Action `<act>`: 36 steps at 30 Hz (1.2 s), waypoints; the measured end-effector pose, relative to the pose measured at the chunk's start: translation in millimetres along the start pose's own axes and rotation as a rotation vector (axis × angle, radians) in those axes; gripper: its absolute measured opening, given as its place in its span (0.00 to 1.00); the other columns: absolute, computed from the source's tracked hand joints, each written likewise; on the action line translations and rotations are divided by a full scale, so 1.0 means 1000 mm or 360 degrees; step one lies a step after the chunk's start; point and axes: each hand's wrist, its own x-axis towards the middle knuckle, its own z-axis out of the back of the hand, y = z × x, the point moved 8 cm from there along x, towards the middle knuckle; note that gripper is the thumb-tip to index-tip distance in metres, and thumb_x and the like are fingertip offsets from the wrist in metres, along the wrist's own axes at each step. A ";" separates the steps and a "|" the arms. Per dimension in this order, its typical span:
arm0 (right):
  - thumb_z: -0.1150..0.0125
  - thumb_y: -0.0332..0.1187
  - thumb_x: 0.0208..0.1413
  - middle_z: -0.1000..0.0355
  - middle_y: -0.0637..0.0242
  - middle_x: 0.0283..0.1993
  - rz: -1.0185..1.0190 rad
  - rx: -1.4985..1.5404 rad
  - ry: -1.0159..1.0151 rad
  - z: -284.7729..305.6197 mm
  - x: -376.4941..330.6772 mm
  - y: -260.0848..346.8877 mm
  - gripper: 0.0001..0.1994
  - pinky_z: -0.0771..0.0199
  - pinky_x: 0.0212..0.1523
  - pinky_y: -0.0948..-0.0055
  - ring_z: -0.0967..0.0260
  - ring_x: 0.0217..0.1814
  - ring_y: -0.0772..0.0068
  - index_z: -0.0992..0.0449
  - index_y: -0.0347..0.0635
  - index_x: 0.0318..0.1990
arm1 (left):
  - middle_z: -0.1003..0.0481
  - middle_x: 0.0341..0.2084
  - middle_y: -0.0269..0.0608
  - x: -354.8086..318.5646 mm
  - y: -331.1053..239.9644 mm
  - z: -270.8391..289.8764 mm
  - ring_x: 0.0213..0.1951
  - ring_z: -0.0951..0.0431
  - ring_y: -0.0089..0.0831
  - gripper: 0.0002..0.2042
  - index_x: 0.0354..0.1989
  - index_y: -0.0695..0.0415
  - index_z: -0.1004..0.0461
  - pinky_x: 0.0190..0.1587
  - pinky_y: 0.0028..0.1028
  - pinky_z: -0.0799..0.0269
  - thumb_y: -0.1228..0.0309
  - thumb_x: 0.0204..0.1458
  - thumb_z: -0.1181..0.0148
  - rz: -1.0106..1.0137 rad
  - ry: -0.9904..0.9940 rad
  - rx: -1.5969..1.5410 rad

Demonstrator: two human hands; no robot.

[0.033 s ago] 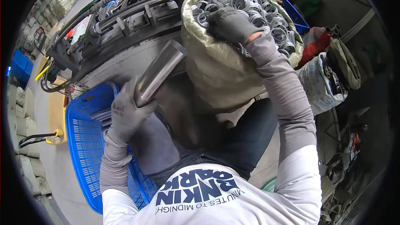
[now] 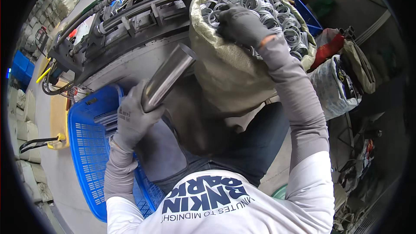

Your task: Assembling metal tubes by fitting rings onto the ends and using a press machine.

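We see two hands in grey gloves. Our left hand (image 2: pixel 132 119) is wrapped tight around the low end of a shiny metal tube (image 2: pixel 168 77). The tube points up and to the right, tilted, with its open round end near the side of a big tan sack (image 2: pixel 225 73). The tube does not look like it touches the sack, but we cannot tell for sure.

Our right hand (image 2: pixel 241 25) is up at the top of the sack, reaching into its open mouth. The sack is full of silver metal rings (image 2: pixel 277 15), piled all the way to the brim. The hand lies palm down on the rings with its fingers curled into the pile. We cannot tell if it has a ring pinched in its fingers, because the glove hides that.

Under our left hand sits a blue plastic basket (image 2: pixel 89 147) with little holes in its walls. Some more shiny tubes lie inside it, near its top corner. Behind the tube and the basket stands a dark grey machine (image 2: pixel 130 26) with black hoses on it. To the right of the sack are some bags (image 2: pixel 336 86), a white one and a red one, close together on the floor.
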 end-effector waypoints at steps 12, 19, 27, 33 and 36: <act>0.31 0.34 0.61 0.25 0.55 0.60 0.0037 0.2766 -0.0360 -0.070 -0.173 0.081 0.44 0.22 0.58 0.69 0.24 0.57 0.68 0.48 0.34 0.81 | 0.20 0.40 0.53 -0.012 0.035 -0.024 0.42 0.18 0.52 0.31 0.58 0.59 0.25 0.47 0.43 0.23 0.68 0.42 0.25 -0.0255 0.0154 0.0034; 0.37 0.43 0.65 0.22 0.57 0.54 -0.0379 0.3014 -0.0665 -0.201 -0.178 0.066 0.31 0.18 0.56 0.59 0.21 0.55 0.61 0.33 0.33 0.70 | 0.19 0.41 0.54 -0.031 0.041 -0.053 0.42 0.17 0.54 0.29 0.58 0.60 0.24 0.46 0.43 0.23 0.69 0.44 0.26 -0.0298 0.0380 0.0087; 0.54 0.27 0.73 0.26 0.53 0.62 -0.0353 0.2685 -0.0504 -0.194 -0.163 0.080 0.15 0.22 0.62 0.66 0.23 0.61 0.62 0.25 0.31 0.59 | 0.20 0.35 0.49 -0.041 0.037 -0.082 0.39 0.18 0.50 0.28 0.55 0.60 0.24 0.42 0.45 0.25 0.67 0.42 0.26 -0.0382 0.0469 0.0217; 0.53 0.44 0.74 0.17 0.53 0.43 -0.0357 0.2289 -0.0645 -0.175 -0.152 0.087 0.23 0.22 0.55 0.69 0.17 0.48 0.64 0.24 0.30 0.58 | 0.20 0.36 0.48 -0.043 0.043 -0.091 0.40 0.18 0.49 0.31 0.56 0.59 0.25 0.43 0.44 0.25 0.67 0.40 0.26 -0.0390 0.0461 0.0296; 0.53 0.43 0.74 0.18 0.53 0.45 -0.0476 0.2470 -0.0771 -0.179 -0.153 0.087 0.22 0.22 0.53 0.69 0.18 0.48 0.65 0.23 0.30 0.57 | 0.20 0.36 0.48 -0.041 0.045 -0.094 0.40 0.18 0.49 0.31 0.56 0.59 0.25 0.43 0.45 0.25 0.67 0.39 0.26 -0.0374 0.0461 0.0291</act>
